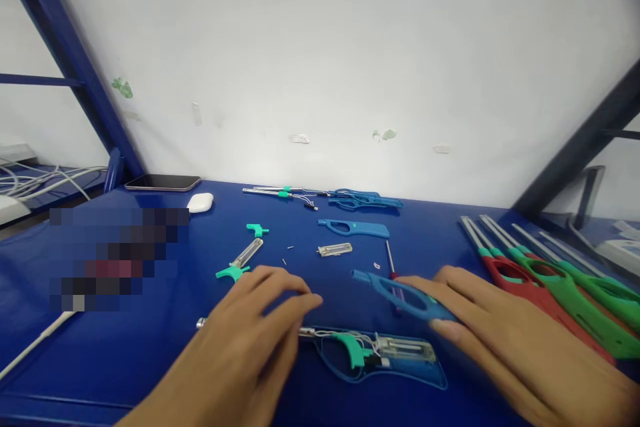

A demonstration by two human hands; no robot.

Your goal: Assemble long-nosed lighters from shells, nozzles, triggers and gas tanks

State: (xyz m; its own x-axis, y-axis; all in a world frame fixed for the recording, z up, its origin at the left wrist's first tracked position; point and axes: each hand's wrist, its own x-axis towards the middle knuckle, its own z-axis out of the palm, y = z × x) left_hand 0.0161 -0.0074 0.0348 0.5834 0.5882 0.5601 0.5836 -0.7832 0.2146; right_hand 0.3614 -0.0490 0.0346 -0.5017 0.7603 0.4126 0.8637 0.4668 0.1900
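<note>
My right hand (480, 320) grips a blue handle shell (400, 297) between thumb and fingers, raised a little over the table. Below it lies an open blue half shell (420, 375) holding a clear lighter cartridge (407, 349), a teal trigger (354, 351) and thin white wires. My left hand (263, 327) is over the metal tube at the shell's left end, its fingers bent and close together; what they hold, if anything, is hidden. The tube's tip (201, 323) shows left of that hand.
Behind lie another blue shell (370, 229), a clear cartridge (335, 250), teal parts (234, 272), a screwdriver (391, 259) and wired tubes (273, 193). Finished-looking red and green lighters (530, 287) lie right. A phone (163, 182) and white case (201, 203) are at back left.
</note>
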